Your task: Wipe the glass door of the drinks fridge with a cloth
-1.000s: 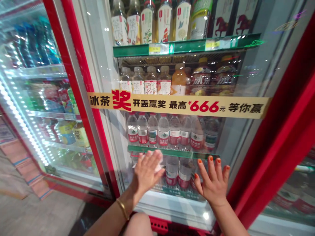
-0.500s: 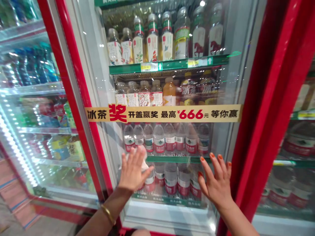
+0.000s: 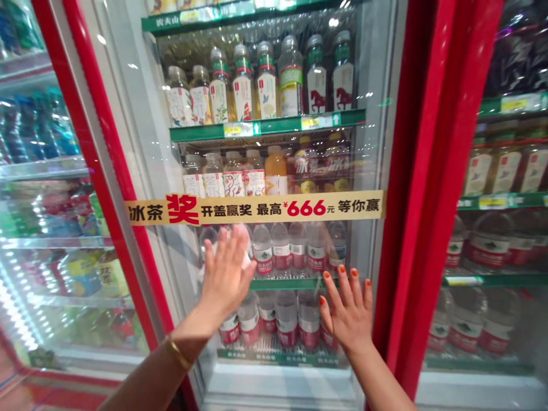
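My left hand (image 3: pixel 226 277), with a gold bangle on its wrist, lies flat with fingers stretched against the glass door, just below the yellow banner (image 3: pixel 229 210). A thin white cloth or tissue (image 3: pixel 247 258) is pressed under it and shows at its edges. Lower on the right side of the door, my right hand (image 3: pixel 349 314), with orange nails, is spread on or close to the glass and holds nothing. Behind the glass, water bottles (image 3: pixel 281 251) with red and white labels stand near both hands.
The door has a thick red frame (image 3: pixel 413 188) on the right. Tea bottles (image 3: pixel 243 91) fill an upper shelf. Another lit cooler with drinks (image 3: pixel 81 274) stands to the left, and one with large water bottles (image 3: pixel 490 242) to the right.
My left hand has slid up the glass with the white cloth, nearer the banner. My right hand stays low, spread. The view has turned slightly right and up.
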### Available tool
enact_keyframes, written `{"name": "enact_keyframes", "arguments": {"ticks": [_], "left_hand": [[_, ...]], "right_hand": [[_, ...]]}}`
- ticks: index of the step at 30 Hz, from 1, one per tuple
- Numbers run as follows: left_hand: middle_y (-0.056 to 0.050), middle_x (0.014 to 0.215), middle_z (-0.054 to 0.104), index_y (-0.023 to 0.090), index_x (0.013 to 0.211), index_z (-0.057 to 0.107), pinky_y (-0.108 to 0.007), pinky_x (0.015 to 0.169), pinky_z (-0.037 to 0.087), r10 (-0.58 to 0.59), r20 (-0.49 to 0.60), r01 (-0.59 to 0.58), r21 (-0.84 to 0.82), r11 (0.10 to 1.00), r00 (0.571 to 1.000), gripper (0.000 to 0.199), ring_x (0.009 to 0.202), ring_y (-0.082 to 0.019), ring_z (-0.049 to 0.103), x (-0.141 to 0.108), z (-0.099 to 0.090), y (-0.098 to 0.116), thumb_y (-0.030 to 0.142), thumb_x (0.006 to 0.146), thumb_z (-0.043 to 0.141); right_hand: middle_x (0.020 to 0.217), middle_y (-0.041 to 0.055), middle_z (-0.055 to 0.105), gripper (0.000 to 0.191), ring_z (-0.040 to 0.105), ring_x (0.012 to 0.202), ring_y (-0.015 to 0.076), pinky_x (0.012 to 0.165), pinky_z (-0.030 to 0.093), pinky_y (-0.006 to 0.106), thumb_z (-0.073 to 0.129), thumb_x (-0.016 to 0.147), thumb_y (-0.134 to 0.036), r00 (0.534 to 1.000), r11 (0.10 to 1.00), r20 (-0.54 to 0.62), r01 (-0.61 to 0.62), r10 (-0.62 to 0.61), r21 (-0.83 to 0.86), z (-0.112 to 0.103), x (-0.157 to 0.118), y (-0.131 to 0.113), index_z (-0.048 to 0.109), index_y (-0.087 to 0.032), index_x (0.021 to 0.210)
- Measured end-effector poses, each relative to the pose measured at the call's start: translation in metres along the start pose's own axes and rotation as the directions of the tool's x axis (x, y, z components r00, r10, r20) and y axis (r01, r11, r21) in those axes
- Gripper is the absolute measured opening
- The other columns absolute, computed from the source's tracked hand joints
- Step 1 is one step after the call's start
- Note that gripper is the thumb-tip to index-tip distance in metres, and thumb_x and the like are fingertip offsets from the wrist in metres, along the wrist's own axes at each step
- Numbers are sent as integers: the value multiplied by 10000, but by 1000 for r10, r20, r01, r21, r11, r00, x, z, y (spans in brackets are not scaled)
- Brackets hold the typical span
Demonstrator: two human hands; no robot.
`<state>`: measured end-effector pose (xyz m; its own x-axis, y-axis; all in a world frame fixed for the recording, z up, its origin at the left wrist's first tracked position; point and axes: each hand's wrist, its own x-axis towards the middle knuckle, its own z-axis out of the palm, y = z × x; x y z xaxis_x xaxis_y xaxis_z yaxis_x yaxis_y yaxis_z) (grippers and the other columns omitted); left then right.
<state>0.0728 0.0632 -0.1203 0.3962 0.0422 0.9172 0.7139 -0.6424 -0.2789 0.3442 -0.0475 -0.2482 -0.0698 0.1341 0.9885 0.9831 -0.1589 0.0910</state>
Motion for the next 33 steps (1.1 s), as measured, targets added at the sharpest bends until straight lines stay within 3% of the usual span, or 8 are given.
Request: {"name": "enact_keyframes", "arguments": {"ticks": [4,9,14,18,23,27,29,33], "left_hand": [[-22,1877,31,267,1782,1,-536,1434,-50,-33,-59,30,-51,998,998,827,1741,-215,-81,59,6,31,369,1105,464],[80,1854,190,316,1757,268,-429,1446,-21,483,67,-486,33,874,873,750,1749,-166,-11,-13,19,69,486,1079,541],[24,1851,195,289,1782,116,-441,1432,-79,162,12,-162,31,986,987,795,1739,-152,-12,9,1,11,404,1097,501],[-30,1868,66,252,1784,-4,-543,1432,-53,6,-17,-6,-7,1000,1000,861,1737,-218,-75,57,10,38,422,1098,488],[50,1825,269,356,1749,286,-446,1440,-52,390,135,-401,60,914,911,841,1740,-182,-70,-56,32,54,578,1016,631],[-74,1837,216,262,1781,93,-556,1437,-7,-12,86,3,98,995,996,891,1737,-262,-43,-113,10,-34,456,1054,570],[-128,1858,26,200,1777,-20,-644,1419,7,-314,30,311,78,947,949,837,1730,-321,-79,-103,1,-62,398,1102,435],[-104,1853,-20,163,1781,-14,-572,1442,-14,-305,-10,305,82,949,952,886,1724,-332,-90,-118,18,-20,389,1075,471]], "right_hand": [[1836,67,280,898,253,1714,329,1402,200,572,666,972,-362,1000,1000,-1,1,-1,7,-1,2,0,259,-324,1773],[1839,62,271,879,260,1713,320,1404,185,556,640,982,-345,1000,1000,-16,14,-14,7,-2,3,1,259,-311,1773],[1820,65,322,901,282,1705,315,1409,177,543,665,964,-346,1000,1000,-5,2,-2,17,-2,2,0,266,-312,1771],[1840,49,270,903,230,1723,293,1417,154,525,660,964,-327,1000,1000,-6,8,-8,26,-4,3,1,257,-314,1772],[1837,61,284,895,264,1711,318,1407,184,541,653,950,-315,1000,999,-13,29,-29,26,-3,0,6,285,-302,1767],[1855,43,222,869,220,1725,307,1416,159,534,621,974,-320,999,998,-19,30,-29,55,-3,0,5,274,-290,1770],[1859,34,206,846,208,1728,309,1415,161,548,596,990,-321,1000,998,-20,21,-20,54,-4,1,4,270,-295,1771],[1861,43,211,830,214,1725,335,1404,178,588,574,1001,-320,1000,999,-18,11,-10,47,-4,0,3,269,-304,1772]]}}
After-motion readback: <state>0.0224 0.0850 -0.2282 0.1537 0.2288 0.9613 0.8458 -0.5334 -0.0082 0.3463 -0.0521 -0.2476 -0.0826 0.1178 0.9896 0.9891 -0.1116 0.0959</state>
